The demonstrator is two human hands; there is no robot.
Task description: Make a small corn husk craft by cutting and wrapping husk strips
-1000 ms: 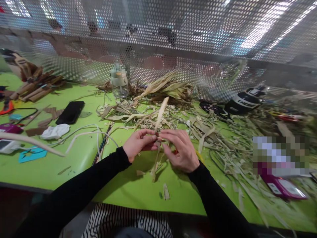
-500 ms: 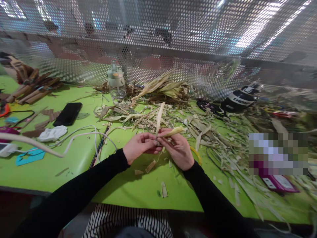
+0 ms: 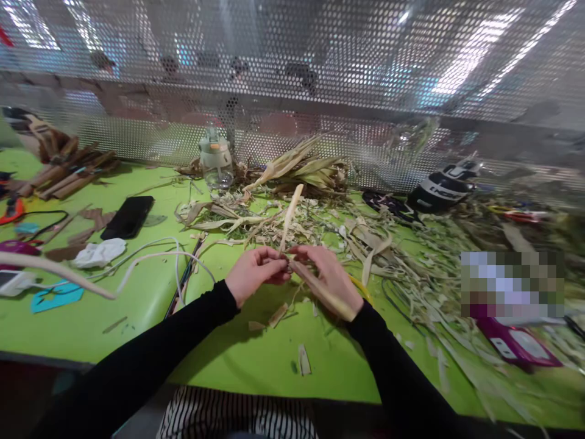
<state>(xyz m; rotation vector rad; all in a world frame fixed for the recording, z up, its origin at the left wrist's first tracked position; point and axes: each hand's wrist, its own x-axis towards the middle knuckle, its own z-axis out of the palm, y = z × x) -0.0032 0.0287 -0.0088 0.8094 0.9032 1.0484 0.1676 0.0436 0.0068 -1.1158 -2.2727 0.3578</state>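
My left hand is closed in a pinch at the lower end of a pale dried corn husk strip, which stands up from between my fingers. Close beside it, my right hand has its fingertips pressed together at the same spot. A second husk strip runs from there across my right palm toward the wrist. Where the two strips meet is partly hidden by my fingers. Small husk scraps lie on the green table below my hands.
Shredded husk covers the table ahead, with a larger husk bundle behind. A clear bottle, a black bottle, a phone and white cables surround the work. A perforated metal screen closes off the back.
The second husk strip has swung from pointing up and right to lying down across my right palm. My right fingers have straightened a little. My left hand has barely moved.
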